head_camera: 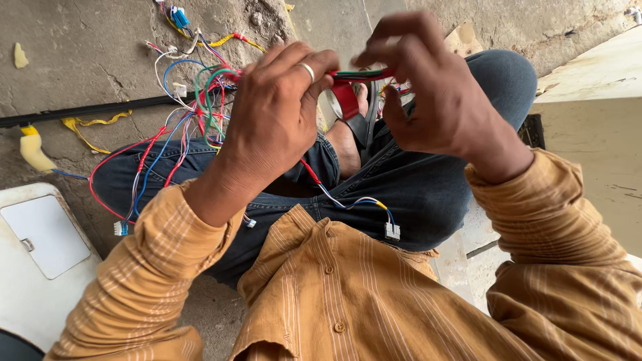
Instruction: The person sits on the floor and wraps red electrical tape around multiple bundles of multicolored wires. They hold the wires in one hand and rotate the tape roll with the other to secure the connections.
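Note:
A bundle of red, green, blue and white wires (200,107) runs across my lap, with white plastic connectors at loose ends (392,230). My left hand (277,113), a ring on one finger, grips the bundle near its gathered end. My right hand (428,93) pinches the same gathered wires (361,73) just to the right, fingers closed on them. A strip of red tape (346,99) hangs from the wires between my two hands. I sit with dark jeans (414,194) and an orange striped shirt (348,294).
A cracked concrete floor (80,60) lies ahead, crossed by a black rod (87,110) with yellow tape scraps (33,150). A white panel (40,254) lies at lower left and a pale slab (595,73) at right.

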